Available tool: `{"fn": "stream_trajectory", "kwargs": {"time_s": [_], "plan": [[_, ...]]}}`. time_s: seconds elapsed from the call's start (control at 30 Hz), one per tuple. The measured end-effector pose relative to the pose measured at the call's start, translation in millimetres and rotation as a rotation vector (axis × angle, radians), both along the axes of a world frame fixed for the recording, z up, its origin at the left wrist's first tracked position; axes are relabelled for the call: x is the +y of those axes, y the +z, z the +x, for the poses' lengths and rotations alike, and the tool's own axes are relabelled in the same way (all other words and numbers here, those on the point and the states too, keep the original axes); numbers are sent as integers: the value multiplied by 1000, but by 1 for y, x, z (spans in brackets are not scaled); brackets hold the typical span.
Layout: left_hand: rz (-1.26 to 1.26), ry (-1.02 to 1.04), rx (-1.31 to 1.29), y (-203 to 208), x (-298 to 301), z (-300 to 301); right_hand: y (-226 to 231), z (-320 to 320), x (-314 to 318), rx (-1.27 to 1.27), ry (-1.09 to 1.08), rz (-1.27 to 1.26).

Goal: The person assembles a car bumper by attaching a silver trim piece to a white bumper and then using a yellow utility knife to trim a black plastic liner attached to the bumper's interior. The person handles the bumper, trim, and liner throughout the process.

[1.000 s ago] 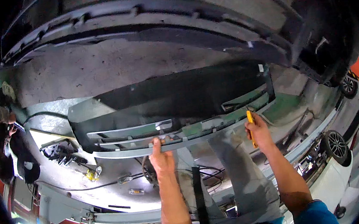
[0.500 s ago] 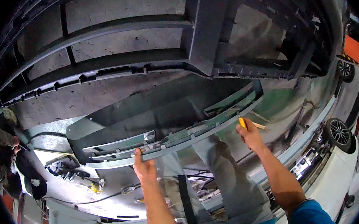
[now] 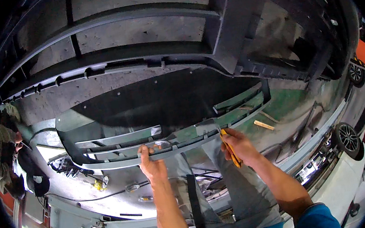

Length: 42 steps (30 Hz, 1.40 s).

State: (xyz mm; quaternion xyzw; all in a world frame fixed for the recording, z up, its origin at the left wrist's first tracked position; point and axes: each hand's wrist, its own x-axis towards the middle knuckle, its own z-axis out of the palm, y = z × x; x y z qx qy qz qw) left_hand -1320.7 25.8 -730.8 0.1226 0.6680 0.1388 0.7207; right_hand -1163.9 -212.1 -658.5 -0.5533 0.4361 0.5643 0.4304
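Note:
My left hand [image 3: 152,161] grips the front edge of a long, curved grey trim frame [image 3: 185,145], fingers over the rim and thumb up. In my right hand [image 3: 240,145] is a yellow utility knife [image 3: 230,148], its tip against or very near the frame's rim, right of the left hand. The frame has slats and small clips along its inside edge. A dark panel with small holes [image 3: 146,100] lies behind and partly inside it.
A large black bumper [image 3: 98,65] spans the far side. A wooden stick [image 3: 264,125] lies on the floor at right. A white car [image 3: 342,177] with wheels showing stands at right. At far left is another person [image 3: 0,140]. Black parts [image 3: 69,166] lie at lower left.
My right hand has moved left and slightly down, bringing the utility knife to the frame's rim. The left hand has shifted slightly right along the frame, and the view has shifted a little.

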Motion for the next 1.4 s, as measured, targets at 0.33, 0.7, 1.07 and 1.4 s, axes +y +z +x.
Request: {"fn": "stream_trajectory", "kwargs": {"time_s": [0.33, 0.7, 1.07, 1.4], "plan": [[72, -86, 18, 9, 1, 14, -6, -9, -4, 30, 3, -100], [92, -76, -5, 6, -5, 8, -17, -26, -3, 25, -46, -181], [103, -102, 43, 3, -9, 13, -25, -43, -10, 59, -152, -177], [75, -127, 73, 14, -5, 23, -17, -42, -2, 50, -92, -233]]}}
